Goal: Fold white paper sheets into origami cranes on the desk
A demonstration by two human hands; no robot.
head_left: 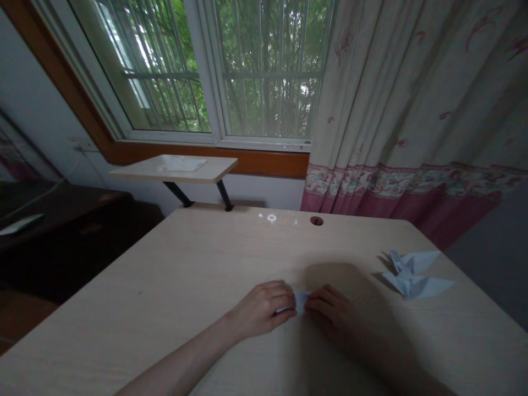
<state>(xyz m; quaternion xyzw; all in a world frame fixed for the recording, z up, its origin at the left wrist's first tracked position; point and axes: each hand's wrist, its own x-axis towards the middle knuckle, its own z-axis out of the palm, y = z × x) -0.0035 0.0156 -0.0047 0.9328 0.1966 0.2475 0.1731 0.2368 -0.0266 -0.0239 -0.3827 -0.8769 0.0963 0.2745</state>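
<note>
Between my hands, low over the desk, is a small folded piece of white paper (301,302). My left hand (266,309) pinches its left end, fingers curled over the top and thumb below. At the right end, my right hand (330,311) grips the same paper; that hand lies in shadow. The fingers cover most of the paper, so its full shape is hidden. To the right stand two folded paper cranes (416,283), close together with pointed wings spread.
The pale wooden desk (198,264) has a cable hole (317,220) near its back edge. A raised shelf (218,168) at back left bears white paper (181,163). Behind are a barred window (272,71) and a curtain (396,110). A dark table (61,220) stands left.
</note>
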